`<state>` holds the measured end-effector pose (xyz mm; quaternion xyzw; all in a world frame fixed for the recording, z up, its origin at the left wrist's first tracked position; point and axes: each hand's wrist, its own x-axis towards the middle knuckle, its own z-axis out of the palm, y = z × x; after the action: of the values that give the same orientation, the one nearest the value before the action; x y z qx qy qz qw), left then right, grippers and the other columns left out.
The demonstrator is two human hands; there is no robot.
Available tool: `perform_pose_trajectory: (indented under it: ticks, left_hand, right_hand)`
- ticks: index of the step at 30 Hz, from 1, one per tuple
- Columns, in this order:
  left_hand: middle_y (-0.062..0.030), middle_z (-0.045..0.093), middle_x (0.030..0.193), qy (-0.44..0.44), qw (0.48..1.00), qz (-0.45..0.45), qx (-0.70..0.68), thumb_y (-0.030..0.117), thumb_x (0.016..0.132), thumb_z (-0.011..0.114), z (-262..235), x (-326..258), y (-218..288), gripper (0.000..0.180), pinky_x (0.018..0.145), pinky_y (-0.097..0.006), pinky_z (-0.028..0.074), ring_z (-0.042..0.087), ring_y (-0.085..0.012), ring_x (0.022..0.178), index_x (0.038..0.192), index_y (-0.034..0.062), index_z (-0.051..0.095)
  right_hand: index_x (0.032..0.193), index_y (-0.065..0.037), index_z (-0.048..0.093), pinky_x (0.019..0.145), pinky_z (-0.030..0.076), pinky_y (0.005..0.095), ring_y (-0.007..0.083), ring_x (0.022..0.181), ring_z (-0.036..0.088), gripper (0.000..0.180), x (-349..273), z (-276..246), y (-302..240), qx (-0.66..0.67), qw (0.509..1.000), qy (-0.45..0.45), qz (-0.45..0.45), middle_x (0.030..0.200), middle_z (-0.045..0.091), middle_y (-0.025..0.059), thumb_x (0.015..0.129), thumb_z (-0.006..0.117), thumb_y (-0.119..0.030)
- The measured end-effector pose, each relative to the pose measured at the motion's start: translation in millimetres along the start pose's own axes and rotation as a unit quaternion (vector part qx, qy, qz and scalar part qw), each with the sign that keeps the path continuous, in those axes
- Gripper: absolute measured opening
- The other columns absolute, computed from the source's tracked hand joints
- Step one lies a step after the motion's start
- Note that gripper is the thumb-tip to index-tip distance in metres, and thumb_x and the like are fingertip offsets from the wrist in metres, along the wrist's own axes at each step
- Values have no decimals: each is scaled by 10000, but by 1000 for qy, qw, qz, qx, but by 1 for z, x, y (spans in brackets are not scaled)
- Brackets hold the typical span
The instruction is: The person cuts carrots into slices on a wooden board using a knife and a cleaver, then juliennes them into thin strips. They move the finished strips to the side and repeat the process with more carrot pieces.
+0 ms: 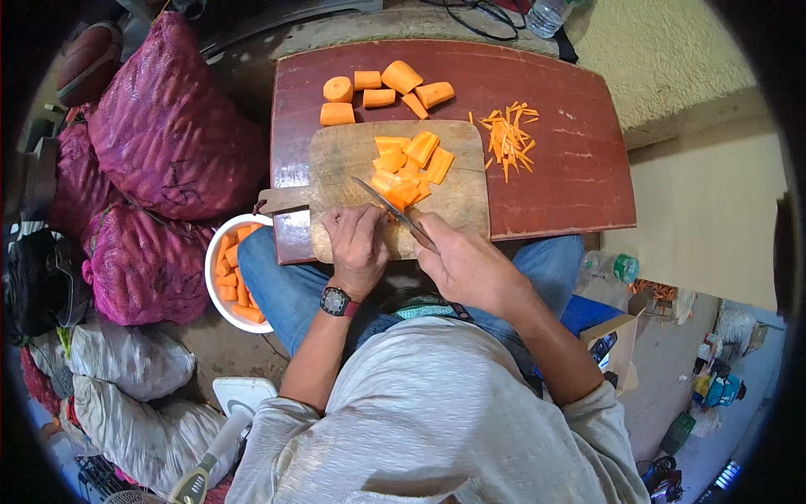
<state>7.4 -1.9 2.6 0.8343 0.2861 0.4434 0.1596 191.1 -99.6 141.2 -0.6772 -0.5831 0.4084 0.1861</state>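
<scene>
With the right hand (470, 265) clenched on the knife (393, 210) and the left hand (357, 244) pinning carrot slabs (407, 172) on the cutting board (353, 160), they'd probably do best curling those fingertips back and slicing slow, even strips.

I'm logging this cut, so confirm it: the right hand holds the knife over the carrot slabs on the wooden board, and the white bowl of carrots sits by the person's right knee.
One detail is wrong: the bowl sits by the left knee, not the right, as the head view shows. The right hand does hold the knife over the carrot slabs on the board.
</scene>
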Motion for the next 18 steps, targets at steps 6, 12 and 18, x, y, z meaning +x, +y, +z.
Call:
perform_pose_trajectory:
  ticks: [6,12,18]
  left_hand:
    - [-123,734,1087,-33,999,-1,19,-52,825,782,0,-1,-4,329,953,-501,458,696,-327,981,1137,26,713]
    - [-158,740,1120,-12,999,-24,30,-13,887,808,-1,5,7,280,943,-479,471,694,-356,1014,1147,11,705]
    - [-161,720,1154,-47,998,-38,9,64,932,816,-3,1,-1,309,978,-504,445,670,-372,1027,1211,23,689]
  right_hand:
    - [1149,68,550,820,548,622,593,961,705,236,11,19,28,-5,1000,20,-13,941,704,380,1054,614,-139]
    - [1185,74,576,861,567,630,591,977,719,282,13,17,31,-10,999,32,-37,971,725,395,1032,627,-156]
    - [1152,39,607,759,540,505,427,808,663,212,-1,10,28,95,987,95,-92,882,654,260,1042,653,-136]
